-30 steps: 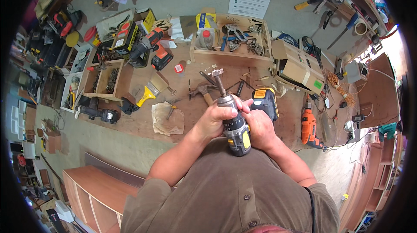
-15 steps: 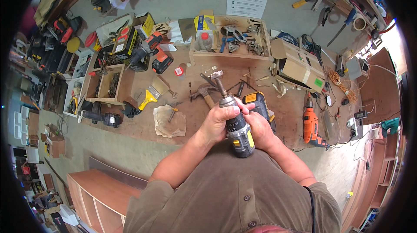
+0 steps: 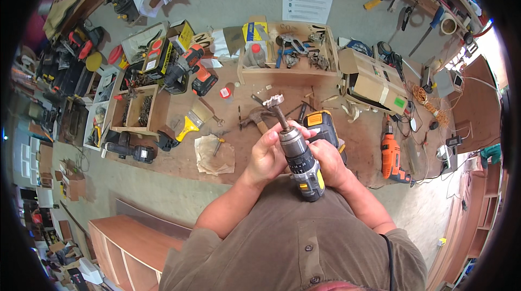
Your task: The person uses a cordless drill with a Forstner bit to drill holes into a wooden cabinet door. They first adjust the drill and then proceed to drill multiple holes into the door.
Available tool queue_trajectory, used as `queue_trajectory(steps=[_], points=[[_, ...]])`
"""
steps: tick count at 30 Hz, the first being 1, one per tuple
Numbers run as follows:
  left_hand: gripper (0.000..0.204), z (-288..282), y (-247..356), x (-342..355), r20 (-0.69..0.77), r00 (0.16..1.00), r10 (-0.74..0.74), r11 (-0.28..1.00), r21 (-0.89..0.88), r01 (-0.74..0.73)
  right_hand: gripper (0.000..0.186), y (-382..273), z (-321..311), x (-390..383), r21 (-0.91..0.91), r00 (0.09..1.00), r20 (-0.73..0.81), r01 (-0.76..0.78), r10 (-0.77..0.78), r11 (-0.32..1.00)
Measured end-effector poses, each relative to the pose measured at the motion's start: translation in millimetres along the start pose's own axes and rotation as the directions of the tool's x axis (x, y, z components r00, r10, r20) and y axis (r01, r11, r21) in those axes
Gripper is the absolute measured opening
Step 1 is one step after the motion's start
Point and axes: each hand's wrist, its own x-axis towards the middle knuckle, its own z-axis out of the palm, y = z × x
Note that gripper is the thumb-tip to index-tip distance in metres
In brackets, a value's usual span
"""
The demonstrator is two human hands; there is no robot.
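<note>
A cordless drill (image 3: 303, 163), grey and black with yellow parts, is held close to my chest. Its chuck points away from me, and a wide, pale-headed bit (image 3: 274, 101) sticks out of it. My right hand (image 3: 330, 163) grips the drill from its right side; the handle is mostly hidden, and the yellow-and-black battery (image 3: 321, 124) shows beyond that hand. My left hand (image 3: 265, 159) curls around the left of the chuck, with its thumb at the side and fingertips near the bit's shank. Beyond the chuck lies a claw hammer (image 3: 258, 118) on the wooden workbench (image 3: 179, 169).
A yellow-handled brush (image 3: 191, 124) and a paper sheet (image 3: 215, 155) lie to the left. An orange corded drill (image 3: 392, 155) lies at right. Behind stand a wooden tray of tools (image 3: 290, 76), a cardboard box (image 3: 374, 82) and an orange-black cordless drill (image 3: 190, 68).
The drill has shifted slightly right and toward me. My left thumb has come off the front of the chuck to its left side.
</note>
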Motion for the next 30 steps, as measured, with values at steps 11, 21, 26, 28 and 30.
queue_trajectory(steps=[11, 21, 26, 28, 30], points=[[0.049, 11, 12, 3, 0.019, 0.998, 0.059, 0.996, 0.063, -0.060, 0.034, 5, -1, 3, 0.021, 0.995, -0.034, 0.093, -0.093, 0.995], [0.031, 20, 9, 17, -0.139, 0.983, 0.121, 0.987, -0.091, -0.134, 0.033, -2, 2, 11, 0.035, 0.994, -0.087, 0.066, -0.063, 0.997], [0.033, 16, 3, 22, -0.062, 0.994, 0.088, 0.971, -0.219, -0.100, 0.033, 3, 8, -1, 0.085, 0.998, -0.049, -0.020, 0.024, 0.996], [0.035, 16, 1, 22, -0.017, 0.999, 0.048, 0.975, -0.215, -0.051, 0.033, 6, 14, -4, 0.141, 0.995, -0.099, 0.014, 0.000, 0.990], [0.048, 15, -2, 18, -0.022, 1.000, 0.010, 0.985, -0.172, -0.014, 0.034, 5, 15, -3, 0.128, 0.995, -0.103, 0.020, -0.007, 0.992]])
